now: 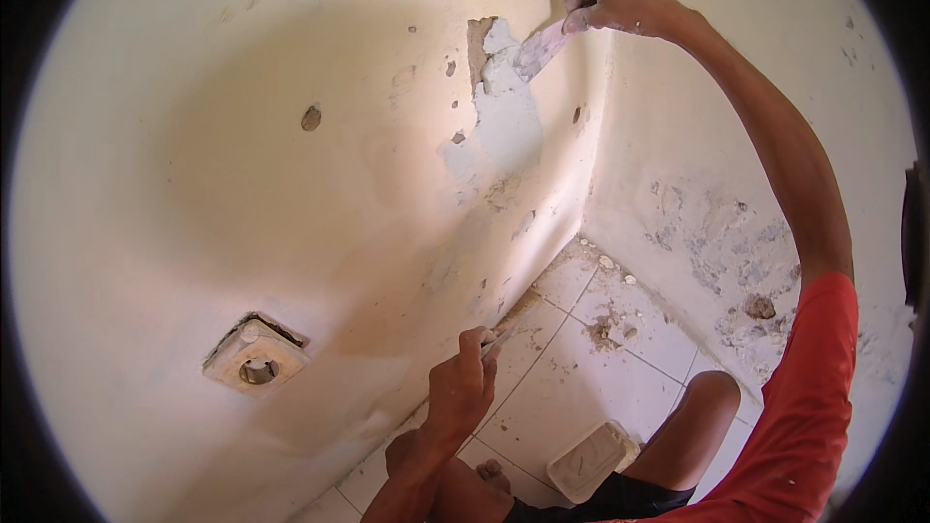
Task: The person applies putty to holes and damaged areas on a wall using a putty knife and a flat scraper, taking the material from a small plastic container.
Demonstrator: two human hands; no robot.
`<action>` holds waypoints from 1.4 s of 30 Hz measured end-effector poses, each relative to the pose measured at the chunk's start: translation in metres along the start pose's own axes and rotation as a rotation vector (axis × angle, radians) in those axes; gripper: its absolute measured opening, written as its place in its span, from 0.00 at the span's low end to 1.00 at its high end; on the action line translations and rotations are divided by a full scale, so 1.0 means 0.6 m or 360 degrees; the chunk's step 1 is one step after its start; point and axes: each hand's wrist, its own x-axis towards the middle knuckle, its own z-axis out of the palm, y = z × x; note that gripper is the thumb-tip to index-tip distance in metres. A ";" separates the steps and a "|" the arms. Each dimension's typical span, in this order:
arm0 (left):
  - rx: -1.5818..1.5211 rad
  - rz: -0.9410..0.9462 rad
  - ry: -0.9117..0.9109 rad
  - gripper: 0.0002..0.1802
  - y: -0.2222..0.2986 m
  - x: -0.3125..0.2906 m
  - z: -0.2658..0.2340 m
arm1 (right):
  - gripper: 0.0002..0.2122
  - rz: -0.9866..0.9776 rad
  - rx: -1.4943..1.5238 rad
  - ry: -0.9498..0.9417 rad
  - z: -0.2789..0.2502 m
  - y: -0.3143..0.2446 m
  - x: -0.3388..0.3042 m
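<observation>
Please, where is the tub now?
In the head view, the tub is at the bottom, right of centre, on the floor, just left of the right leg.

The side wall (668,126) meets the front wall (126,194) on its right. High on the front wall, near the corner, is a patch (509,126). The right grip (615,2) is up to the right of it, and the scraper (541,50) in it reaches the patch. A hole (311,117) is left of the patch. A socket (252,349) sits lower and further left. The left grip (460,380) is right of the socket, around a thin tool (491,345). On the floor (542,378), a tub (589,460) lies between a foot (493,475) and a knee (709,395)
</observation>
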 end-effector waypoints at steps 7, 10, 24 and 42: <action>0.0013 0.0052 0.0031 0.17 -0.003 -0.005 0.000 | 0.09 0.0120 0.0113 -0.0025 -0.006 0.016 -0.014; 0.0046 0.0011 0.0010 0.17 -0.001 -0.005 -0.003 | 0.09 0.0160 -0.0051 0.0056 -0.018 0.037 -0.030; -0.0013 -0.0041 -0.0041 0.14 0.014 -0.005 -0.005 | 0.09 -0.0495 -0.0396 0.0355 -0.028 -0.031 -0.040; 0.0035 0.0009 -0.0078 0.15 0.007 -0.011 -0.016 | 0.10 0.0116 -0.0247 0.0023 -0.070 0.020 -0.004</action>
